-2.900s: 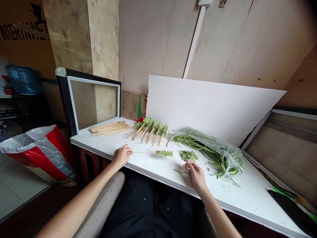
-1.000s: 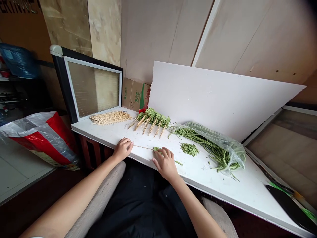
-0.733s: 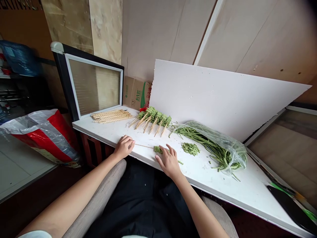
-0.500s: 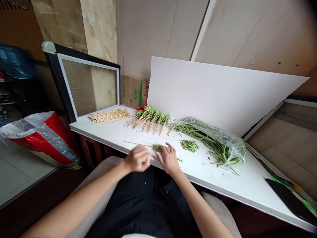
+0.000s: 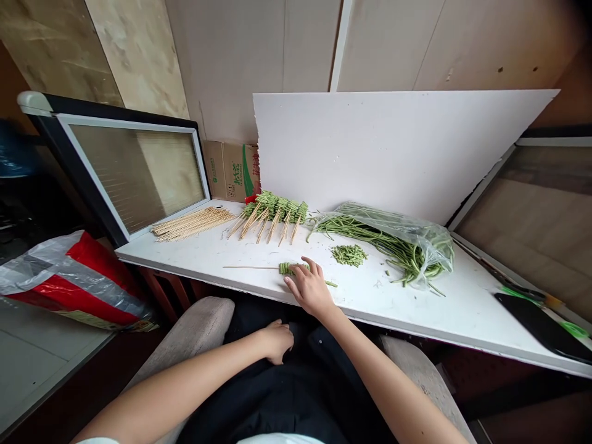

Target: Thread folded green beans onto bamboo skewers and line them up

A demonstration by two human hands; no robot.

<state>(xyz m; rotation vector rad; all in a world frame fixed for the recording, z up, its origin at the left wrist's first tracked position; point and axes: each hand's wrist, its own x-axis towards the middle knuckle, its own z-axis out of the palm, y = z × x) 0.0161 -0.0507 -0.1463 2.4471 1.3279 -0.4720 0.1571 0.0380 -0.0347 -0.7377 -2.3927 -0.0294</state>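
Note:
On the front part of the white table lies a skewer of cut green bean pieces (image 5: 285, 268), its bare stick pointing left. My right hand (image 5: 313, 288) rests over the right end of it, fingers spread and partly covering the pieces. A single green bean piece (image 5: 331, 283) pokes out to the right of that hand. My left hand (image 5: 279, 343) is down on my lap, fingers curled under; whatever they hold, if anything, is hidden. Beyond the right hand sits a small pile of cut bean pieces (image 5: 349, 254).
Finished bean skewers (image 5: 280, 208) are stacked at the back, beside bare wooden sticks (image 5: 194, 222) at left. Long green beans (image 5: 383, 237) lie in a clear plastic bag (image 5: 423, 237). A black phone-like slab (image 5: 541, 327) is at right. A white board (image 5: 393, 154) leans behind.
My left hand has dropped from beside the skewer at the table edge down to my lap. The right hand stays on the skewer. The view has shifted slightly.

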